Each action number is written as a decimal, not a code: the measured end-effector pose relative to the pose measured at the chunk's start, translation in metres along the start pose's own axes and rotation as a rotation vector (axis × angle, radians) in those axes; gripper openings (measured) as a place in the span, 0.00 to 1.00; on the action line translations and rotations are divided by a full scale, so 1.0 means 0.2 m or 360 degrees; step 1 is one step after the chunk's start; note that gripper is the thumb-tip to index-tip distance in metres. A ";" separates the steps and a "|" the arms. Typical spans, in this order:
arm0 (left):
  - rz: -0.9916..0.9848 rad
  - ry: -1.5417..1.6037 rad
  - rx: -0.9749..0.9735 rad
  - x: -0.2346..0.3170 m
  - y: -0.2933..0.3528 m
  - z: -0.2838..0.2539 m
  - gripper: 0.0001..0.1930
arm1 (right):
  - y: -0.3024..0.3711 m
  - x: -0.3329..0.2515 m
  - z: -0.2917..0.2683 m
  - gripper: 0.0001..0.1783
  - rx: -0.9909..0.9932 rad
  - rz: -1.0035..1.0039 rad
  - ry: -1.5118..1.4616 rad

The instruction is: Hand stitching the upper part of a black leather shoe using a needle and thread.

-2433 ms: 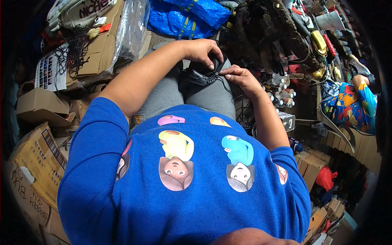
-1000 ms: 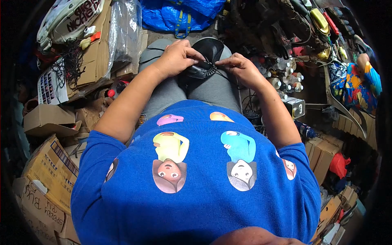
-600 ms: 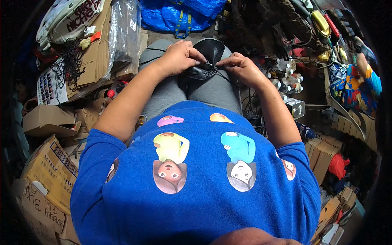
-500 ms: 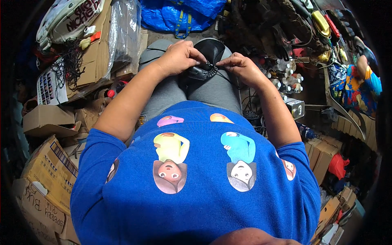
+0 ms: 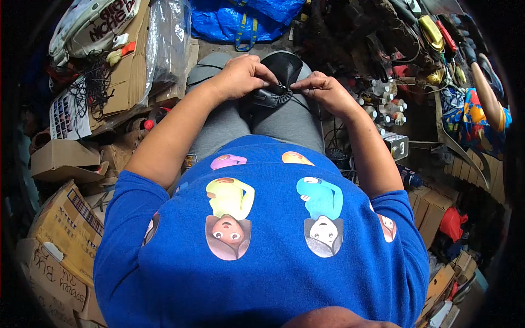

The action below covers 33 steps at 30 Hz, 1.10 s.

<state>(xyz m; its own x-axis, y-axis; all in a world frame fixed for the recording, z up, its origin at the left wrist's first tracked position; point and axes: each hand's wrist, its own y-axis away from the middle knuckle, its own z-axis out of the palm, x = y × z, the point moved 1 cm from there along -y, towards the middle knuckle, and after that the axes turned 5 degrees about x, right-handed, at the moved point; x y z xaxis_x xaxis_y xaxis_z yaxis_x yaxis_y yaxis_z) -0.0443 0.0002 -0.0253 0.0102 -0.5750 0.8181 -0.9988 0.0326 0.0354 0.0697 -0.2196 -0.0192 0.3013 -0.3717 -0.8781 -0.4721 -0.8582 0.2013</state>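
A black shoe [image 5: 284, 66] rests between my thighs, on grey trousers [image 5: 232, 117]. Coarse dark loops of thread [image 5: 284, 97] run along its edge, and a loose thread trails right over my thigh. My left hand [image 5: 242, 75] is closed at the shoe's left side, thumb and forefinger gripping its edge by the loops. From the right, my right hand [image 5: 326, 90] pinches close to the same spot, its fingertips almost meeting the left ones. What sits in the right pinch is too small to make out.
A blue bag [image 5: 246, 22] lies beyond my knees. Flattened cardboard [image 5: 123, 71] and tangled black cord [image 5: 98, 87] are at left. Several small bottles [image 5: 389, 106] and a metal can [image 5: 396, 146] stand at right. Another person's arm [image 5: 486, 90] shows at far right.
My hands and the shoe stay nearly in place, with only a slight shift of the fingers. At far right, the other person's arm has come further into view.
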 end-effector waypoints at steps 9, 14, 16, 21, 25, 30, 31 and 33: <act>-0.0052 0.0263 -0.0096 0.00 -0.03 0.01 0.11 | 0.00 0.02 0.00 0.18 -0.0042 0.0014 -0.0096; -0.0202 0.0830 -0.0383 -0.05 -0.09 0.04 0.10 | -0.02 0.03 0.01 0.18 -0.0076 0.0047 -0.0167; -0.0180 0.0790 -0.0397 -0.05 -0.09 0.04 0.09 | -0.02 0.04 0.02 0.18 -0.0082 0.0050 -0.0180; -0.0352 0.0732 -0.0557 0.00 -0.06 -0.04 0.13 | 0.01 -0.01 0.03 0.18 -0.0031 0.0098 -0.0081; -0.0381 0.0661 -0.0508 -0.01 -0.07 -0.03 0.12 | 0.04 -0.01 0.07 0.15 0.0110 0.0233 -0.0410; -0.0207 0.0305 -0.0170 0.00 -0.04 -0.02 0.09 | 0.06 -0.08 0.06 0.14 0.0151 0.0168 -0.0129; -0.0075 -0.0064 -0.0058 0.03 -0.03 -0.03 0.09 | 0.07 -0.10 0.06 0.14 0.0152 0.0170 -0.0131; 0.0070 -0.0270 0.0128 0.09 0.03 -0.01 0.09 | 0.09 -0.12 0.06 0.16 0.0164 0.0318 -0.0112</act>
<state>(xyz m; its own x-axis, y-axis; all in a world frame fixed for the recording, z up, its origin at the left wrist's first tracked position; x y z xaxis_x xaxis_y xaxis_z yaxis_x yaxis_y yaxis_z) -0.0496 -0.0085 -0.0105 -0.0351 -0.7044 0.7089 -0.9987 -0.0008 -0.0502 0.0438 -0.2214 -0.0004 0.1368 -0.5018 -0.8541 -0.5998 -0.7281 0.3317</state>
